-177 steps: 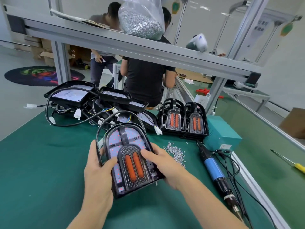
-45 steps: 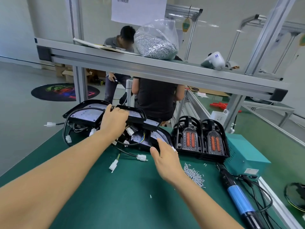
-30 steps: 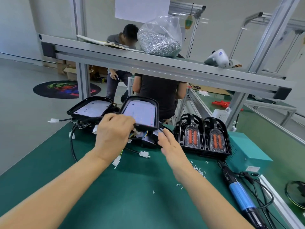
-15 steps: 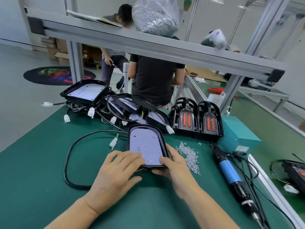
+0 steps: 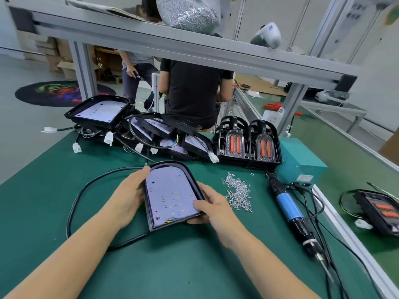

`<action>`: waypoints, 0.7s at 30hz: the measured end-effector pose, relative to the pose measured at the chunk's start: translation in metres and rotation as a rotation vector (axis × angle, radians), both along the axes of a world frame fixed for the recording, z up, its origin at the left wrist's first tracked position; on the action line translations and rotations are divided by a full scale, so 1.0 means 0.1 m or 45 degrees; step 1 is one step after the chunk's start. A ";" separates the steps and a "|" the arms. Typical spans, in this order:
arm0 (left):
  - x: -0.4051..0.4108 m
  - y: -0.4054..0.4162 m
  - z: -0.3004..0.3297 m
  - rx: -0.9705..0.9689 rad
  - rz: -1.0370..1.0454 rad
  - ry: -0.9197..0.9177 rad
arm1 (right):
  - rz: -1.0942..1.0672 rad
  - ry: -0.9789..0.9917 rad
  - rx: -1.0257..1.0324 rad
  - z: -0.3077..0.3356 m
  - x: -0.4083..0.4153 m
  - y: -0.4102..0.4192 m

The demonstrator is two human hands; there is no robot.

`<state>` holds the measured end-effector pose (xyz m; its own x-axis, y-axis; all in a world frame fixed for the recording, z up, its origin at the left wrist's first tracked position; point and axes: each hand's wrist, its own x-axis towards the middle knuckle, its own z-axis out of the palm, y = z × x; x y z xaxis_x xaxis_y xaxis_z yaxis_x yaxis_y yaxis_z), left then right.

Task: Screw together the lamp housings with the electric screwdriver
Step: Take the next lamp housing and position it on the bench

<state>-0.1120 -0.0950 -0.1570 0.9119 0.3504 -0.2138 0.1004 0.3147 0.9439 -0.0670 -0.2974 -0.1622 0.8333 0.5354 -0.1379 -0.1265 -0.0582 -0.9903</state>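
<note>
Between my hands I see an open lamp housing (image 5: 170, 194): a black arched tray with a pale board of small red and orange dots inside, tilted up toward me, its black cable (image 5: 86, 190) looping to the left. Beyond my hands lie more open housings (image 5: 99, 112) in a heap, and two lens covers (image 5: 247, 143) stand upright. Right of my right hand lie loose screws (image 5: 238, 192), then the blue electric screwdriver (image 5: 290, 210) flat on the bench.

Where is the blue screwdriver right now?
The electric screwdriver lies untouched on the green mat, right of the screw pile and just in front of the teal box.
</note>
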 end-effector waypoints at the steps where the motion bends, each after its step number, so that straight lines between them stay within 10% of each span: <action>1: 0.04 -0.01 -0.02 0.009 0.012 0.027 | 0.009 -0.016 -0.030 -0.01 0.00 -0.01; 10: 0.23 0.07 -0.17 0.152 0.266 0.269 | -0.065 -0.199 -0.310 0.07 0.19 -0.22; 21: 0.24 -0.09 -0.24 0.087 0.377 0.239 | -0.570 -0.998 -1.322 0.45 1.28 -0.33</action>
